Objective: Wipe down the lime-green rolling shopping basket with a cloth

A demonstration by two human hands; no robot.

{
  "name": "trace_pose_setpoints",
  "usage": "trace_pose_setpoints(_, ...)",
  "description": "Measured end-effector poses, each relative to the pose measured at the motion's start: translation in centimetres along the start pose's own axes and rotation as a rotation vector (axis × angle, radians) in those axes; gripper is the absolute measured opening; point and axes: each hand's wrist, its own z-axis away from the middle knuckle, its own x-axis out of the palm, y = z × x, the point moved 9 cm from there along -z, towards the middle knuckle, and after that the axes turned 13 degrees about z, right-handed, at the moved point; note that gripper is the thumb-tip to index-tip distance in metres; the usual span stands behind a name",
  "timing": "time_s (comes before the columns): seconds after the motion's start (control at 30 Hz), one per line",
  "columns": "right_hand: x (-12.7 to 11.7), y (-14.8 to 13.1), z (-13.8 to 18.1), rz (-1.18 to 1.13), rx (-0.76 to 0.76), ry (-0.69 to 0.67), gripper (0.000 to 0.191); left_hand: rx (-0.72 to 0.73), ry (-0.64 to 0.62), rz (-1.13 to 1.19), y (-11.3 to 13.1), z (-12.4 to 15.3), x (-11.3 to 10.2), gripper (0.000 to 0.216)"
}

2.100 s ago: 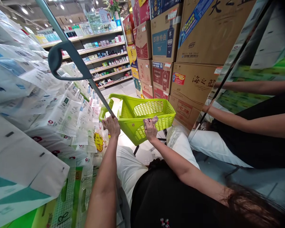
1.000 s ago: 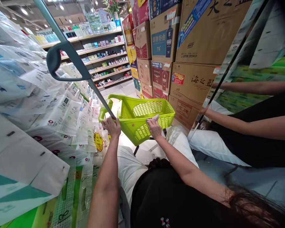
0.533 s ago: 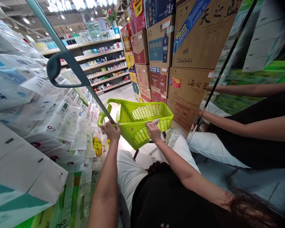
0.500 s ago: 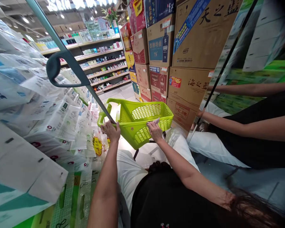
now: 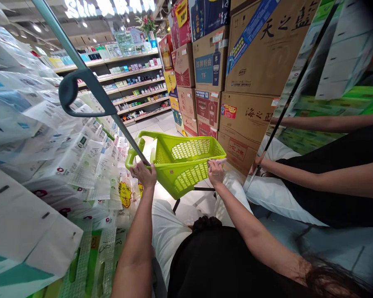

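A lime-green shopping cart basket (image 5: 166, 169) with lattice sides stands before my knees. At its left end, my left hand (image 5: 145, 174) is closed on the near rim, close to the green handle (image 5: 133, 155) and the lower end of a slanting grey pole. My right hand (image 5: 216, 173) presses a pale pinkish cloth (image 5: 221, 161) against the near rim at the right end. Only a little of the cloth shows past the fingers. A dark loop grip (image 5: 83, 93) sits on the grey pole (image 5: 60, 33), above the cart.
Stacked cartons (image 5: 248, 111) rise behind the cart on the right, beside a mirror-like panel (image 5: 313, 178) that reflects my arms. Plastic-wrapped paper packs (image 5: 77, 153) crowd the left. Farther back are stocked shelves (image 5: 136, 89) and a tiled floor (image 5: 157, 124).
My right hand has slid with the cloth along the near rim to the right, towards the cart's far end. My left hand keeps its hold on the rim.
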Motion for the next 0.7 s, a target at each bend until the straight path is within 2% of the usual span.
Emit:
trace_pose_setpoints(0.07,0.3,-1.5,0.7,-0.019,-0.114,-0.030,0.047,0.006,0.001,-0.011,0.1,0.0,-0.1,0.021)
trace_pose_setpoints(0.13,0.3,-0.9,0.6,-0.029,-0.096,-0.039,0.046,0.010,-0.003,-0.021,0.2,0.0,-0.2,0.020)
trace_pose_setpoints(0.3,-1.5,6.6,-2.1,-0.032,0.308,0.089,0.044,0.009,0.005,-0.025,0.2,0.2,-0.2,0.020)
trace_pose_setpoints(0.37,-2.1,7.6,-3.2,-0.036,0.327,0.124,0.047,0.006,0.016,-0.019,0.1,0.2,-0.1,0.020)
trace_pose_setpoints(0.47,-2.0,5.8,-4.0,-0.045,0.255,0.079,0.050,0.000,0.026,-0.011,-0.2,0.1,0.3,0.020)
trace_pose_setpoints(0.53,-1.5,2.8,-3.5,-0.067,0.182,0.032,0.050,-0.006,0.028,-0.010,-0.4,0.0,0.4,0.021)
trace_pose_setpoints(0.63,-0.8,-3.3,-2.3,-0.139,-0.120,-0.053,0.050,-0.005,0.019,-0.019,-0.5,0.0,0.3,0.021)
trace_pose_setpoints(0.7,-0.7,-4.7,-1.8,-0.180,-0.228,-0.084,0.049,0.004,0.001,-0.023,-0.5,0.1,0.3,0.022)
